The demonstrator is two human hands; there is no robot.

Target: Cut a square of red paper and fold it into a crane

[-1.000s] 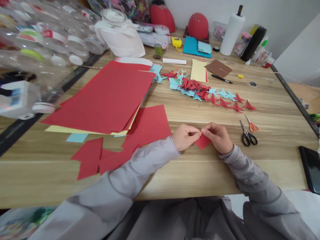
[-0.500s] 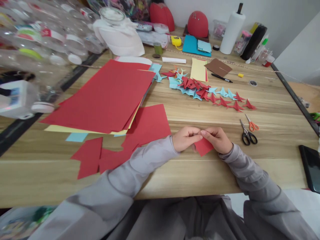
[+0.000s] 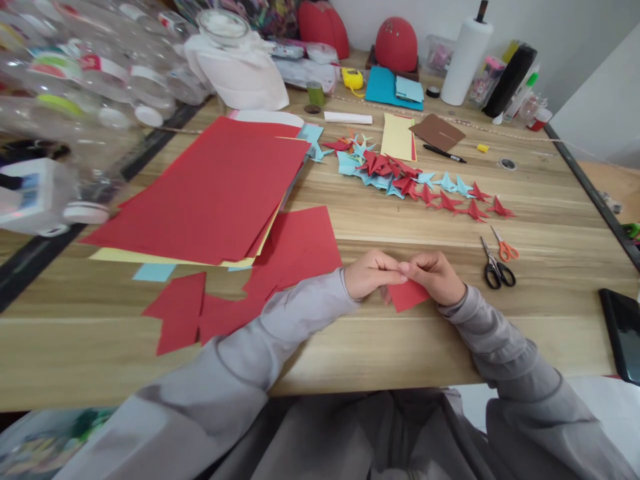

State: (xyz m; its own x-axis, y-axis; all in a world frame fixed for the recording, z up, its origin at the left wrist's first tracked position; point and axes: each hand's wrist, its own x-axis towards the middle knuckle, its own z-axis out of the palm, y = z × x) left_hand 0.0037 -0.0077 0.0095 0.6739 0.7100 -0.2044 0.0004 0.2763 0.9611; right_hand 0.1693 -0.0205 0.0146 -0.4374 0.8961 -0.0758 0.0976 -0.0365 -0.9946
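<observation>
Between my two hands is a small piece of red paper (image 3: 408, 296), its lower corner pointing down toward the table's front edge. My left hand (image 3: 369, 275) pinches its upper left part, and my right hand (image 3: 436, 277) grips the upper right, thumb tips meeting at the top edge. The fingers hide that top edge. To the left lie cut red paper pieces (image 3: 181, 313) and a larger red sheet (image 3: 305, 247). Black-handled scissors (image 3: 495, 267) and orange-handled scissors (image 3: 506, 247) rest to the right of my right hand.
Folded red paper cranes (image 3: 475, 210) and blue cranes (image 3: 447, 183) line the table's middle. A stack of large red sheets (image 3: 210, 190) covers the left side. Plastic bottles (image 3: 105, 80) crowd the far left. A black phone-like device (image 3: 623, 333) sits at the right edge.
Both hands stay in nearly the same place, still pinching the red paper. The paper's lower corner has shifted slightly left as it turns a little between the fingers.
</observation>
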